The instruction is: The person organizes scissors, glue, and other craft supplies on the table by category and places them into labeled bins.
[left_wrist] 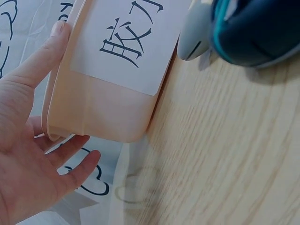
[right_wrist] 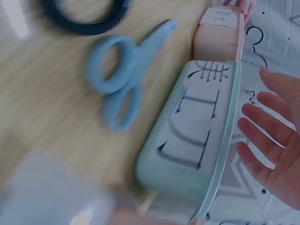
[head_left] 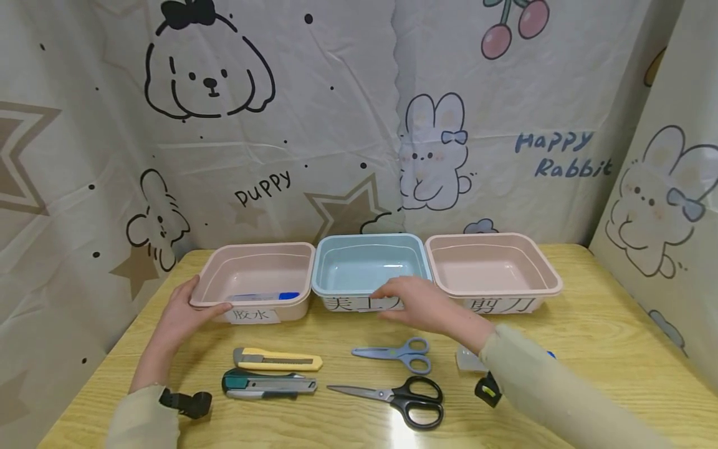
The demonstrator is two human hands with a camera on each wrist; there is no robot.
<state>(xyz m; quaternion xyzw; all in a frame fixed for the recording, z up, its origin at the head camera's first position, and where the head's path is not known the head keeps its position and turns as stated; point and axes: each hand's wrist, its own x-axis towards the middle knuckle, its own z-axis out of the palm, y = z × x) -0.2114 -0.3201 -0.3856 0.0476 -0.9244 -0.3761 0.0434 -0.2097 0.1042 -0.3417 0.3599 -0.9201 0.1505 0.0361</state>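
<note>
My left hand (head_left: 182, 318) grips the left corner of a pink bin (head_left: 269, 271), thumb along the front rim and fingers round the outer side. Inside that bin lies a clear tube with a blue cap (head_left: 288, 295). In the right wrist view my right hand (right_wrist: 281, 136) has its fingers spread and holds nothing. It hovers at the front rim of the middle blue bin (head_left: 353, 271), partly covering the paper label (right_wrist: 197, 117). Blue scissors (head_left: 392, 353) lie on the table in front of this bin.
A second pink bin (head_left: 493, 268) stands at the right. Nearer lie a yellow utility knife (head_left: 277, 360), a green-and-grey utility knife (head_left: 269, 385) and black-handled scissors (head_left: 406, 399). A clear item (head_left: 468, 360) is partly hidden by my right sleeve. A patterned curtain (head_left: 348, 125) hangs behind.
</note>
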